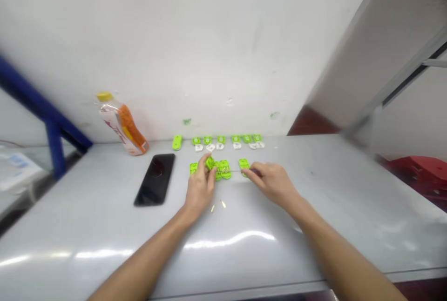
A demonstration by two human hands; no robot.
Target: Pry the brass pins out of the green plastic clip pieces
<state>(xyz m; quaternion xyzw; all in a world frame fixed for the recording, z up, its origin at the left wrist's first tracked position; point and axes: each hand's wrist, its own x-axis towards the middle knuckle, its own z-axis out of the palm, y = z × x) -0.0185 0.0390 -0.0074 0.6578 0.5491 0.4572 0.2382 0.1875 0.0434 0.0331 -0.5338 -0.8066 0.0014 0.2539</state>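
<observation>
Our left hand (200,189) is clenched on a green piece (210,163), pinching it at the fingertips so that much of it is hidden. Our right hand (273,182) reaches in from the right, its fingertips (252,169) just beside a second green piece (243,166). A thin strand (234,171) seems to run from those fingers toward the middle, but it is too fine to make out, and we cannot tell whether this hand is grasping it.

Between our hands lies a green cluster (224,169), overlapping and partly hidden behind the left hand, so we cannot count its pieces. A lone green tag (193,168) sits just left of that hand. Near the far edge of the counter (314,198) runs a row of small green tags (226,139), with white bits (220,146) just in front and a longer green piece (177,142) at the left end. The row is too small to read.

Two pale slivers (218,204) lie near our hands. Toward the left, we see a black phone (154,180) and, at the far edge, a tilted bottle (125,126) with a yellow cap. A red object (419,173) is cut off at the right.
</observation>
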